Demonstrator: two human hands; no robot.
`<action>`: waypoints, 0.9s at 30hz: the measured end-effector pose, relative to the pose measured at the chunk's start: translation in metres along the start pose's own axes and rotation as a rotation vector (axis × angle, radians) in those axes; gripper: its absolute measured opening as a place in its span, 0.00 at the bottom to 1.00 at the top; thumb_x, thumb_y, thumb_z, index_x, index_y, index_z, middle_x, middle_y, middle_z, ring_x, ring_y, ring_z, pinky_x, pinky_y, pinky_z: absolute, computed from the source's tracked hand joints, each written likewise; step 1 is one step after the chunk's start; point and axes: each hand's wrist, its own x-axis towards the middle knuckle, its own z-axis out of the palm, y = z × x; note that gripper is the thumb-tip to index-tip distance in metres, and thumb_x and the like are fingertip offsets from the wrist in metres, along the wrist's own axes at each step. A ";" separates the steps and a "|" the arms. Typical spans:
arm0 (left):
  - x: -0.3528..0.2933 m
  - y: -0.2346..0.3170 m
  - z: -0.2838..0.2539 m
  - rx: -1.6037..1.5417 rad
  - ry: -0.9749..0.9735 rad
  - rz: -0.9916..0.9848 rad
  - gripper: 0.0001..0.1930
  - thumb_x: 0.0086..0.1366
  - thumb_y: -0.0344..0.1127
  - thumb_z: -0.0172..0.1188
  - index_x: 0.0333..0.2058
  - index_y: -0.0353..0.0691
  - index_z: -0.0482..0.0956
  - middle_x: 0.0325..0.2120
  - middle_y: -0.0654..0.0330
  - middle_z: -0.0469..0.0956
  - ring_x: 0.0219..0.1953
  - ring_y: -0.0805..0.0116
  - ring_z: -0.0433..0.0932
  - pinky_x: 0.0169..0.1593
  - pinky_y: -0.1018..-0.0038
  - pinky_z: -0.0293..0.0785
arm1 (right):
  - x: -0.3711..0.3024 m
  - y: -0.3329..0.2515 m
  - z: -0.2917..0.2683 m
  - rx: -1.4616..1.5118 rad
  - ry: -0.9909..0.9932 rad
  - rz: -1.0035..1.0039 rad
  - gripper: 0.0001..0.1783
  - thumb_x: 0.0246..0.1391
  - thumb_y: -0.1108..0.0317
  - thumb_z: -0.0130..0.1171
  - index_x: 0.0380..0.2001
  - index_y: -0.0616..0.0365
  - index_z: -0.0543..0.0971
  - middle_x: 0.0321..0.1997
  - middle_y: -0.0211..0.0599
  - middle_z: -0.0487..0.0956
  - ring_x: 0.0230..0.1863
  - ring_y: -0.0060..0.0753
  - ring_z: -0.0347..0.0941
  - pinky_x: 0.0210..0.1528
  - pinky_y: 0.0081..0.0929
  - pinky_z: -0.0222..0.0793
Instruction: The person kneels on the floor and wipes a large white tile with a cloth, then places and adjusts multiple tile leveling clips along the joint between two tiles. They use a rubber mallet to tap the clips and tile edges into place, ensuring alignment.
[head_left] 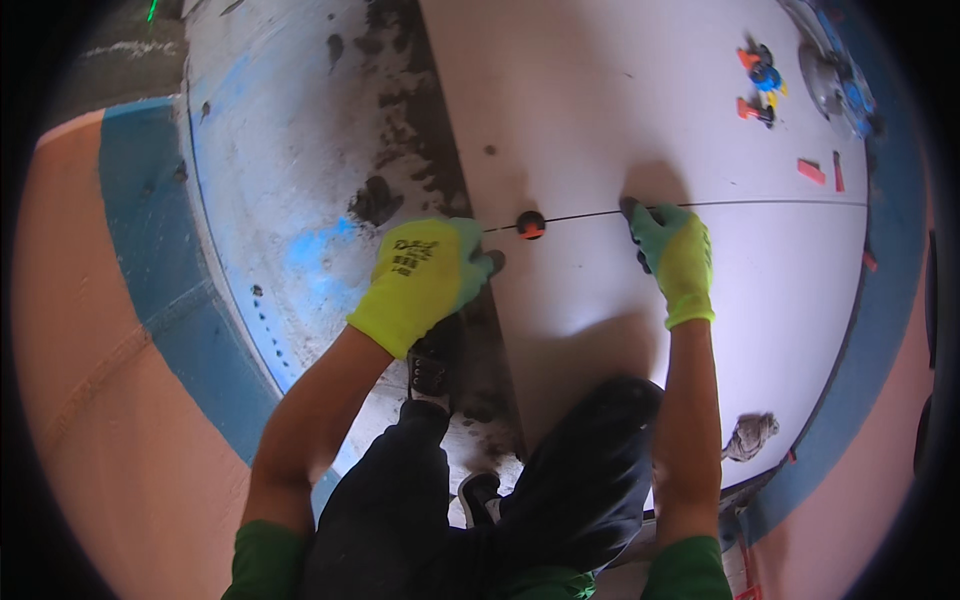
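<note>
Both of my hands wear yellow-green gloves with grey-dark fingertips. My left hand (430, 268) is closed at the slab's left edge, by the end of the seam; its palm side is hidden, so I cannot make out what it grips. Farther right, my right hand (672, 250) rests over the same seam, fingertips down and apart, with nothing visible in it. The dark, thin seam (770, 203) divides two large pale slabs (580, 110). Between my hands a round red-and-black tile levelling clip (531, 225) sits on the seam.
Red, black, blue and yellow tools (762, 80) lie at the far right, near a clear bucket-like container (825, 80). Red pieces (811, 171) lie closer. A crumpled grey cloth (750, 437) is at the lower right. Stained concrete (300, 150) borders the slabs on the left, beside a blue-and-orange wall (150, 250).
</note>
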 end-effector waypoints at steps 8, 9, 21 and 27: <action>0.007 -0.027 0.025 -0.533 -0.137 -0.524 0.14 0.60 0.41 0.61 0.30 0.33 0.85 0.22 0.51 0.83 0.24 0.58 0.81 0.33 0.67 0.75 | -0.025 -0.001 0.020 0.043 -0.103 0.095 0.22 0.59 0.55 0.65 0.19 0.62 0.79 0.14 0.29 0.72 0.15 0.22 0.68 0.21 0.25 0.64; 0.010 -0.026 0.025 -0.534 -0.116 -0.515 0.15 0.60 0.41 0.61 0.30 0.33 0.85 0.21 0.51 0.82 0.23 0.58 0.81 0.34 0.66 0.75 | -0.025 -0.001 0.021 0.048 -0.108 0.087 0.23 0.59 0.53 0.65 0.20 0.61 0.80 0.14 0.31 0.73 0.16 0.26 0.69 0.23 0.28 0.65; 0.016 0.038 0.009 -1.242 -0.279 -0.495 0.20 0.71 0.44 0.55 0.26 0.34 0.82 0.20 0.56 0.82 0.19 0.68 0.78 0.25 0.70 0.73 | -0.035 -0.005 0.042 -0.159 0.018 -0.827 0.17 0.49 0.64 0.70 0.43 0.51 0.80 0.33 0.34 0.80 0.37 0.43 0.77 0.39 0.41 0.72; 0.021 0.046 0.034 -1.237 -0.125 -0.535 0.18 0.71 0.44 0.58 0.29 0.34 0.83 0.20 0.56 0.81 0.16 0.68 0.76 0.22 0.71 0.72 | -0.030 -0.011 0.062 -0.277 0.002 -0.951 0.17 0.44 0.68 0.70 0.40 0.52 0.79 0.32 0.38 0.78 0.36 0.46 0.76 0.35 0.41 0.72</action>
